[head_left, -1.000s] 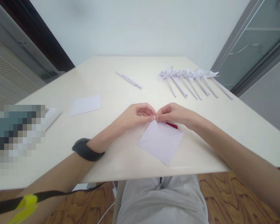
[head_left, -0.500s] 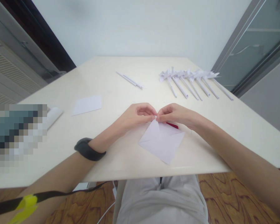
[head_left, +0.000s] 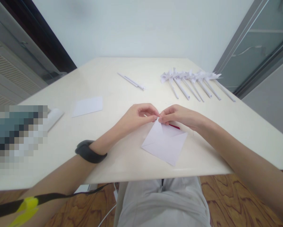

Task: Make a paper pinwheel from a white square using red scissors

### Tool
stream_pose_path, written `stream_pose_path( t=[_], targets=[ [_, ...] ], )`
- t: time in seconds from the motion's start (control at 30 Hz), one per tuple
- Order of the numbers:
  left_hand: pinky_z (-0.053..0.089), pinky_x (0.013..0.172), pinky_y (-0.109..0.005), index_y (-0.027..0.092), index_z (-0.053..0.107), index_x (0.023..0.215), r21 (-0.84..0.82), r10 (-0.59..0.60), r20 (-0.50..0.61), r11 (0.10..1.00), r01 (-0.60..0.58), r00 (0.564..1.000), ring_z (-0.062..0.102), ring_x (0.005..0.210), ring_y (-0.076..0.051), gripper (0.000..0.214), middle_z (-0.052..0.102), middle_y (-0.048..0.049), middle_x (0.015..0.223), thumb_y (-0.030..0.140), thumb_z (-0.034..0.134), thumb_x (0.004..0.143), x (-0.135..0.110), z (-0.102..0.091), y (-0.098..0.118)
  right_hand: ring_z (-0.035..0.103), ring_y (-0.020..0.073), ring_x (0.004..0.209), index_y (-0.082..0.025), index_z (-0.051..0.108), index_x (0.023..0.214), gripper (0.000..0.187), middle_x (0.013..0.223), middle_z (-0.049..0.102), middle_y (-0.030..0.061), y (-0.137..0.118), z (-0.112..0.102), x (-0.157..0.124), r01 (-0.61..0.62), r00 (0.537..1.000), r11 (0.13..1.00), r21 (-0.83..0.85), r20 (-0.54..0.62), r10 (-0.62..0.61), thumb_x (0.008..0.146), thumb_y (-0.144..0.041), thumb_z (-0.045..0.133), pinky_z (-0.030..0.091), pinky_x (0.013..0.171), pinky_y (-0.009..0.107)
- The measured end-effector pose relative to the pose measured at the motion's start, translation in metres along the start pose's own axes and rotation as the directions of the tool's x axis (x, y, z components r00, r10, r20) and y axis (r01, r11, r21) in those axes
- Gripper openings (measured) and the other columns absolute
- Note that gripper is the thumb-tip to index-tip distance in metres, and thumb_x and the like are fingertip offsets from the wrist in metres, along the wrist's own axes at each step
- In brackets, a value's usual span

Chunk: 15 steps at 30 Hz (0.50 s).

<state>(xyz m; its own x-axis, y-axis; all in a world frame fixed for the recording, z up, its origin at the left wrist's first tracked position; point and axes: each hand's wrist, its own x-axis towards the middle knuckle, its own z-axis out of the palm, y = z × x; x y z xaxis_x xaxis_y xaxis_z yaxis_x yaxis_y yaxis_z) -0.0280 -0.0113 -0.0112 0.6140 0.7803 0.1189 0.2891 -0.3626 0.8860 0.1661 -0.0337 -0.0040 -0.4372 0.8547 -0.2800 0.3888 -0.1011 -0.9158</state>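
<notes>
A white paper square point(head_left: 166, 143) with crease lines hangs tilted over the table near its front edge. Its far corner is pinched between the fingertips of my left hand point(head_left: 143, 114) and my right hand point(head_left: 176, 116), which meet there. Both hands are closed, thumb against forefinger. What exactly lies between the fingertips at that corner is too small to see. A dark red object point(head_left: 174, 126) shows partly behind the paper, below my right hand; its kind is hidden.
Several white paper pinwheels point(head_left: 190, 75) on rolled sticks lie in a row at the back right. Rolled paper sticks point(head_left: 132, 82) lie at the back middle, and white paper point(head_left: 88, 106) to the left. A white roll point(head_left: 55, 118) lies at the far left, beside a blurred-out area.
The paper square has shifted and turned slightly to the right, its near corner swinging right. My fingertips have moved a little at the pinched corner; the other things stay put.
</notes>
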Motion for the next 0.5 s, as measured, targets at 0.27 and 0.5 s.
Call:
stream_pose_path(
  t=[0.27, 0.5],
  targets=[
    [0.048, 0.075, -0.028, 0.015, 0.063, 0.086, -0.036, 0.025, 0.034, 0.999, -0.023, 0.999, 0.062, 0.083, -0.016, 0.015, 0.067, -0.0046, 0.087, 0.027, 0.058, 0.078, 0.0006, 0.0010, -0.0039, 0.034, 0.0064, 0.048, -0.016, 0.051, 0.061, 0.018, 0.058, 0.043, -0.0032, 0.0042, -0.0024, 0.0027, 0.026, 1.000, 0.999, -0.035, 0.007, -0.025, 0.075, -0.026, 0.056, 0.022, 0.045, 0.025],
    [0.049, 0.075, -0.028, 0.015, 0.063, 0.084, -0.043, 0.004, 0.034, 0.999, -0.002, 0.999, 0.063, 0.082, -0.016, 0.011, 0.067, -0.0040, 0.086, 0.022, 0.056, 0.078, 0.0010, 0.0007, -0.0052, 0.034, 0.0068, 0.049, -0.016, 0.057, 0.071, 0.011, 0.060, 0.044, -0.0029, 0.0040, -0.0041, 0.0026, 0.042, 0.998, 0.998, -0.054, 0.043, -0.040, 0.076, -0.026, 0.055, 0.022, 0.045, 0.025]
  ],
)
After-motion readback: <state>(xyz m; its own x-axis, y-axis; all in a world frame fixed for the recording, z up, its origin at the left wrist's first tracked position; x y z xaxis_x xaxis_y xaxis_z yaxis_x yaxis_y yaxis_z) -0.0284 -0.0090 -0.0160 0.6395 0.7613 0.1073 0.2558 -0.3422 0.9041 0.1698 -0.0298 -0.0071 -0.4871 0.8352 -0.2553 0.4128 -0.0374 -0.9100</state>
